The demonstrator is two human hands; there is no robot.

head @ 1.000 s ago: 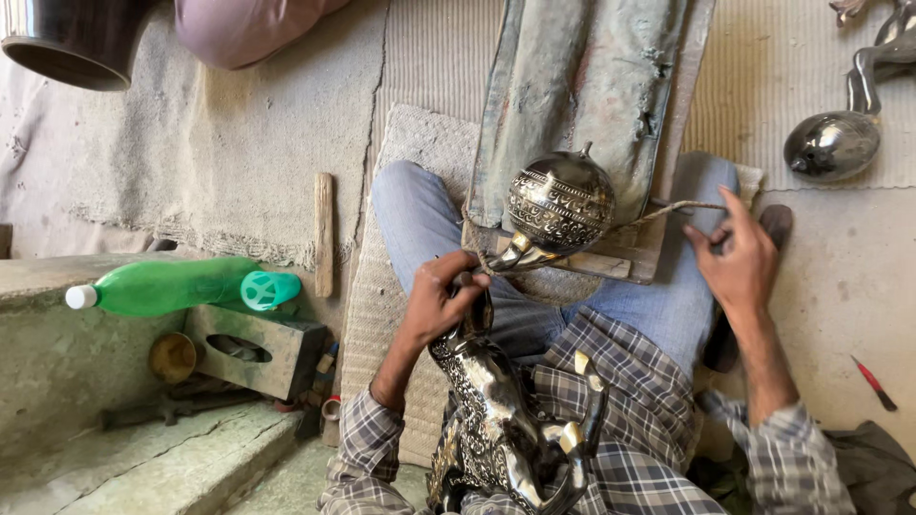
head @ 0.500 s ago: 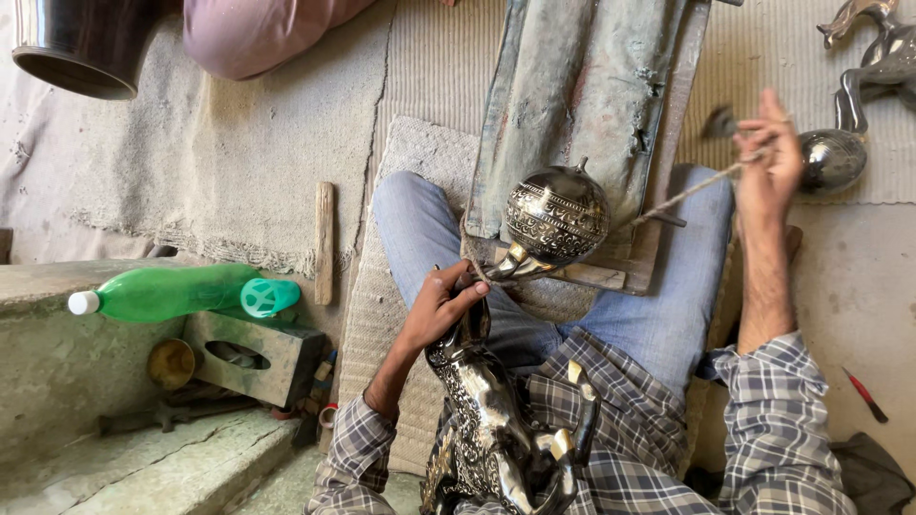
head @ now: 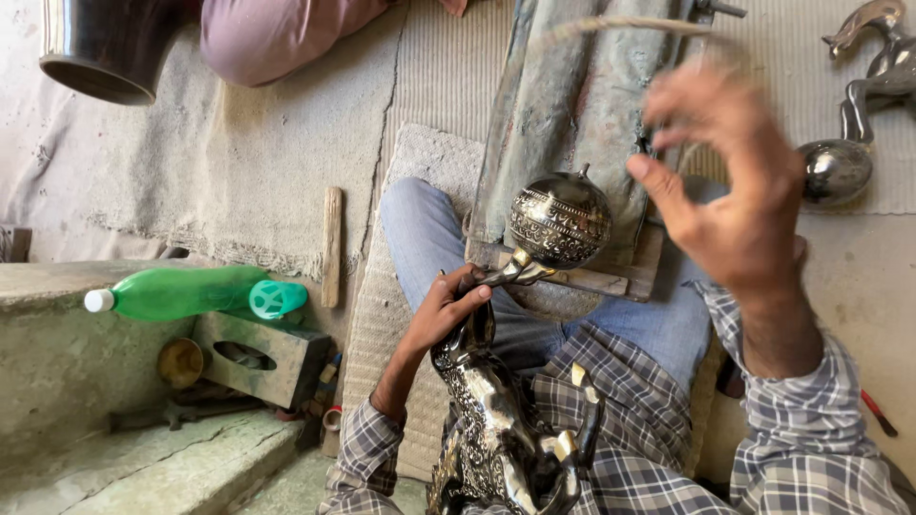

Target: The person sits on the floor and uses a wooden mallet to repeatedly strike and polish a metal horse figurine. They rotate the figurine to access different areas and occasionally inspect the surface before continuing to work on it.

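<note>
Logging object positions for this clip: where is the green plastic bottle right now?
In the head view the green bottle lies on its side at the left, on the stone ledge above a hollow block, well clear of the left hand.

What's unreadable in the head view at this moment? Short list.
- Right hand: motion-blurred; the grip on the thin rod above it cannot be made out.
- Left hand: its palm side is hidden against the engraved metal figure.
- Figure's lower part: cut off by the bottom edge.
- Dark metal vessel: cropped by the top edge.
- Shiny metal pieces at right: partly out of frame.
</note>
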